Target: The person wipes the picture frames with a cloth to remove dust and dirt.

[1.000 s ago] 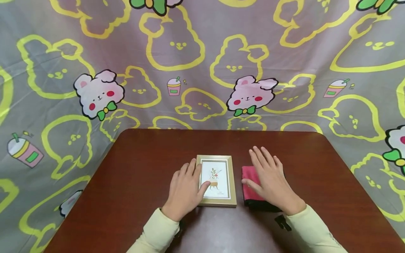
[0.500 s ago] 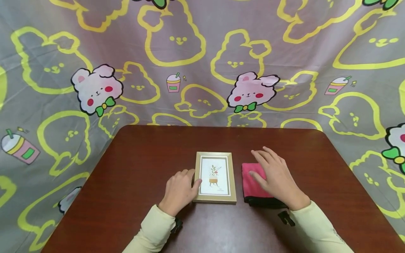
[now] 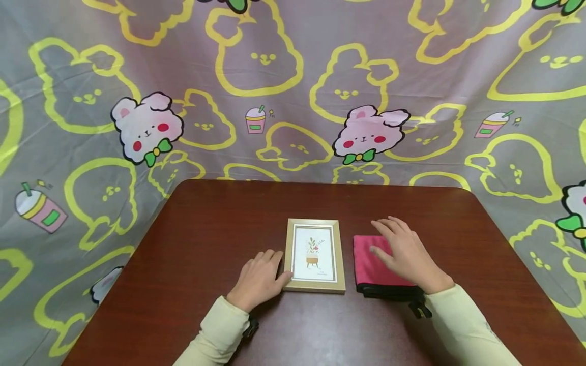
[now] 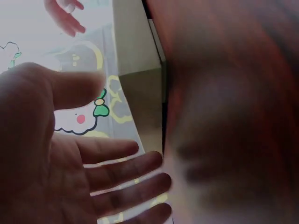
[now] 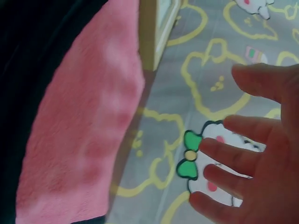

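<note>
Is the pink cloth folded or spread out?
Folded. The cloth makes a compact rectangle, and its black edges lie stacked along the near side.

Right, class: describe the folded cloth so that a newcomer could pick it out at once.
Start with the dark brown table and find the picture frame on it. To its right, partly hidden by the right hand in the head view, lies the folded cloth. Unlike the gold-bordered frame, it is pink with black edging.

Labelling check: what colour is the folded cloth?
The cloth is pink, black along its near edge; head view best.
</note>
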A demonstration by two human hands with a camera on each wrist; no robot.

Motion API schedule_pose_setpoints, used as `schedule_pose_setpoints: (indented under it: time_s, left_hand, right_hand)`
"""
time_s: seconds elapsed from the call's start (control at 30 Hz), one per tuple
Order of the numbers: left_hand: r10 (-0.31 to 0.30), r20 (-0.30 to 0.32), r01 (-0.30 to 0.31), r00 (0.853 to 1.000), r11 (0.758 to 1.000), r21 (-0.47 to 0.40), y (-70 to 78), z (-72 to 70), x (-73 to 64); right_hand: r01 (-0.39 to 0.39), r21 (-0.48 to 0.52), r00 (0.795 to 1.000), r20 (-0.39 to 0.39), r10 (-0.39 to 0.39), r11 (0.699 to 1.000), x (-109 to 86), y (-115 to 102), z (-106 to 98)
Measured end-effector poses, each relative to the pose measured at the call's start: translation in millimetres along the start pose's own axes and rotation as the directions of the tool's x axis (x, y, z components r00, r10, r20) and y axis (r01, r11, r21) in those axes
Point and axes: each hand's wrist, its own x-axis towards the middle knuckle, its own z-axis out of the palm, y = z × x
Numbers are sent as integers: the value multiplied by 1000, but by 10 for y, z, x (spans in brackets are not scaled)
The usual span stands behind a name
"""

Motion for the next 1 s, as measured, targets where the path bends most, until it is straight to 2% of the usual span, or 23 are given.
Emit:
schedule_pose_setpoints:
  time_s: [0.17, 0.27, 0.4, 0.6, 0.7, 0.8, 1.0]
  left_hand:
    - [56, 58, -54, 997, 998, -31, -22, 29, 21]
    - [70, 76, -68, 995, 997, -36, -31, 43, 28]
    - [54, 93, -49, 994, 997, -57, -38, 43, 31]
    - [45, 159, -30, 986, 995, -90, -54, 10, 28]
    - [57, 190, -39, 980, 995, -97, -63, -7, 37]
    - [72, 194, -53, 978, 993, -103, -74, -12, 51]
    - [64, 201, -41, 978, 992, -118, -84, 0, 78]
  right_hand:
    - [-44, 29, 990, 138, 39, 999, 21, 139, 61]
    - [-84, 48, 972, 223, 71, 995, 40, 211, 105]
    - [-122, 48, 943, 316, 101, 991, 72, 283, 143]
    - [-114, 41, 914, 396, 88, 993, 138, 344, 177]
    - [-136, 26, 894, 435, 111, 990, 162, 360, 199]
    - [-162, 14, 874, 467, 137, 987, 180, 378, 216]
    - [-175, -8, 863, 480, 158, 984, 239, 403, 255]
